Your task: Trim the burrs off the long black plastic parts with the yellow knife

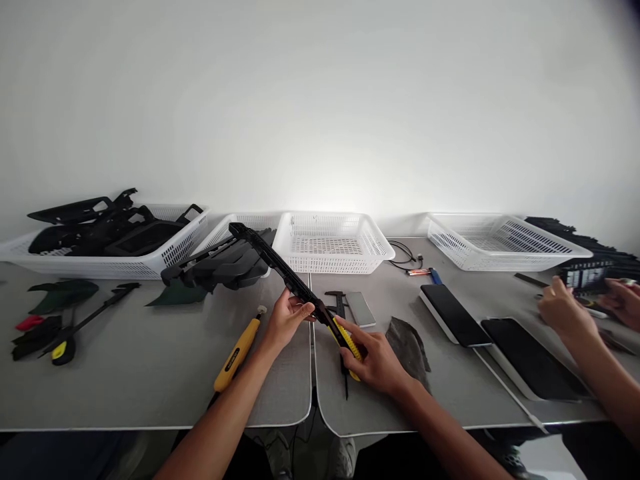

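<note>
My left hand (286,321) is closed round a long, narrow black plastic part (280,265), which slants from the far left down toward me. A yellow-and-black utility knife (353,347) with a ribbed handle is gripped in my right hand (377,360). Its front end meets the lower end of the part; the blade cannot be made out. Beneath the hands lie a black caliper (341,305) and a flat grey block (361,309). A yellow-handled power tool (237,357) rests left of my left forearm, and a crumpled grey cloth (407,343) lies beyond my right hand.
White baskets stand along the wall: one (197,240) heaped with black parts, one in the middle (330,265), another at right (500,260). Black panels (235,263) lean over a further basket. Two dark-screened devices (457,317) lie at right, near a co-worker's hands (567,310).
</note>
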Demonstrator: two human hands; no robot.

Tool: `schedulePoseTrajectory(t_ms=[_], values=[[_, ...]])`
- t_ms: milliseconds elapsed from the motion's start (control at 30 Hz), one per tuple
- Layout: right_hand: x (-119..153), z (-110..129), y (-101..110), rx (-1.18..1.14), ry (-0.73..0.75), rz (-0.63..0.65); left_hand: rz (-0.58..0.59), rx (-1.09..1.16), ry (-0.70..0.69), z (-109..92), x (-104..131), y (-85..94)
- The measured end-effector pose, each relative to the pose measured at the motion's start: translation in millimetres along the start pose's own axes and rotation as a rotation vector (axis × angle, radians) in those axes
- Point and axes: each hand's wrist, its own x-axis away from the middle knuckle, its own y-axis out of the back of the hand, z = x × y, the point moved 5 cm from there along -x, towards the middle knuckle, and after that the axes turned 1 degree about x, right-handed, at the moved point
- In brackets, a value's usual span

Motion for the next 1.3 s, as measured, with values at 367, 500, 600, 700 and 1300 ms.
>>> schedulePoseTrajectory(t_ms=[367, 500, 600, 700, 1300], values=[[1, 0, 2, -0.042, 0.048, -0.021, 0.103, 0.011, 0.038, -3, 5, -5.5], [0, 1, 3, -0.071, 0.049, -0.013, 0.108, 0.008, 0.038, -6, 6, -6.6], [-1, 2, 4, -0.099, 0.050, 0.008, 0.127, 0.014, 0.049, -6, 6, -8.4], [0, 5, 3, -0.099, 0.068, 0.028, 0.148, 0.024, 0.061, -4, 7, -9.6], [2, 4, 3, -0.049, 0.086, -0.036, 0.228, 0.038, 0.112, -4, 9, -14.8]])
